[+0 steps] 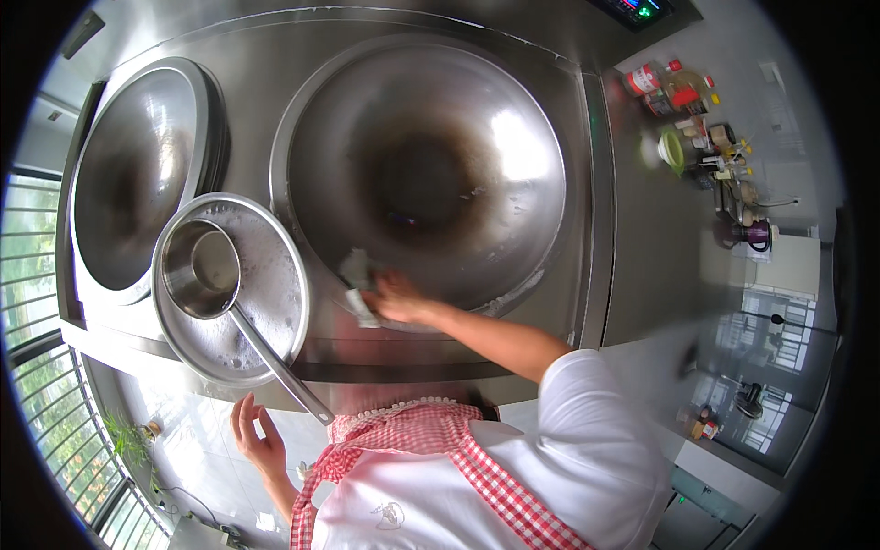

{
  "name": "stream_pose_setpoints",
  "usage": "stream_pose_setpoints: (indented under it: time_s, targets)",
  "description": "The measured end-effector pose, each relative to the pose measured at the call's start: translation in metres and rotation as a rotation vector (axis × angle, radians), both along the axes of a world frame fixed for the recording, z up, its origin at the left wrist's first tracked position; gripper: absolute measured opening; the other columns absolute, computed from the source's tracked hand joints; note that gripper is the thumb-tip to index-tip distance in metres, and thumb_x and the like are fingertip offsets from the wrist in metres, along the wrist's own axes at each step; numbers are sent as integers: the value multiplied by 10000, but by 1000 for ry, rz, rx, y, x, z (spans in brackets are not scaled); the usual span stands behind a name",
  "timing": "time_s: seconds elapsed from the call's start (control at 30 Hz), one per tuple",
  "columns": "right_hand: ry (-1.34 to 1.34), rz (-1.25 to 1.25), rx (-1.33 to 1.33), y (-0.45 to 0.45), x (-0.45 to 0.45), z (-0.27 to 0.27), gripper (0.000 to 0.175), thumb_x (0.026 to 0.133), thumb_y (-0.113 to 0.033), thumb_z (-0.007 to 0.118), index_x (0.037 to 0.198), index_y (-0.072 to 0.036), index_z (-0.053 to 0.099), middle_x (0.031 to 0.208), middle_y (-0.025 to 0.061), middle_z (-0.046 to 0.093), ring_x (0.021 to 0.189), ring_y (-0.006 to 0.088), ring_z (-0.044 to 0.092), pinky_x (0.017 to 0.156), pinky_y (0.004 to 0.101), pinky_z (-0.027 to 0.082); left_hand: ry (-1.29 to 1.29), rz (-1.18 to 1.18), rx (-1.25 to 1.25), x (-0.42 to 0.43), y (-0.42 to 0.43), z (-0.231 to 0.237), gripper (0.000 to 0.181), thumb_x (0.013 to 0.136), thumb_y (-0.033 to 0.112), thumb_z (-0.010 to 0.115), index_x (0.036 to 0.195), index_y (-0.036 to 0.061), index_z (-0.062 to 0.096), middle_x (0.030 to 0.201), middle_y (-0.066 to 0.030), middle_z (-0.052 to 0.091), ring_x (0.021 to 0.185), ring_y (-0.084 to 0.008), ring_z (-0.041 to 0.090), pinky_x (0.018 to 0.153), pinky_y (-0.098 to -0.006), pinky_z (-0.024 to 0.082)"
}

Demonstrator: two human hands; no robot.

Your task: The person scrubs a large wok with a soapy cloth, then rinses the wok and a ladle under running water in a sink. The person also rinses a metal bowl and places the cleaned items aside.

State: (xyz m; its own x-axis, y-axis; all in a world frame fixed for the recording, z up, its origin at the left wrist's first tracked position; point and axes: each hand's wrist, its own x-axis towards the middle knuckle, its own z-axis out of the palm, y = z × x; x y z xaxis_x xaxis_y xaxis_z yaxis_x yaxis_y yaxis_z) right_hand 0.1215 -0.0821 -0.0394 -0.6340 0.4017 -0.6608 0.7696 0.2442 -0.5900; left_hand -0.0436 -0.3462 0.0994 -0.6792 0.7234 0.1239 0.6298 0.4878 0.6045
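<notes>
My right hand [395, 297] presses a pale cloth [357, 271] on the near left rim of a large wok [426, 89]. The wok has a dark brown centre, and foam clings to its near right rim. To its left, a metal basin [275, 275] holds sudsy water, and a stainless steel ladle [258, 330] rests in it with its long handle pointing towards me. My left hand [260, 436] hangs in the air just in front of the basin, fingers apart and holding nothing.
A second wok [134, 179] lies at the left, partly behind the basin. Bottles [646, 79], a green-rimmed bowl [670, 151] and a purple kettle [749, 234] stand along the right side. The steel counter edge [412, 373] runs before me. A control display [636, 10] glows at the top right.
</notes>
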Motion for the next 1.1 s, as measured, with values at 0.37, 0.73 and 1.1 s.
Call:
stream_pose_setpoints:
  time_s: [0.37,0.73,1.1]
  targets:
    - [10,813,257,128,206,63,759,506,-161,686,1213,-231,417,1286,75,377,1212,254,328,939,440,314,29,-3,-110,-3,-2,8,310,767,-54,506,1067,22,540,987,-140,540,713,-181,542,642,-276,450]
    - [-416,187,862,240,129,-53,642,771,-402,510,1336,-210,272,1421,137,104,1308,327,64,1042,456,57,-6,23,-184,0,9,4,282,760,-48,511,1028,21,561,979,-139,543,733,-210,540,615,-273,451]
    - [-59,619,-203,80,106,18,652,844,-472,372,1366,-136,173,1416,147,106,1312,305,70,1062,398,84,-31,77,-179,-6,-7,0,280,768,-49,509,1028,37,565,978,-121,540,666,-167,516,587,-262,444]
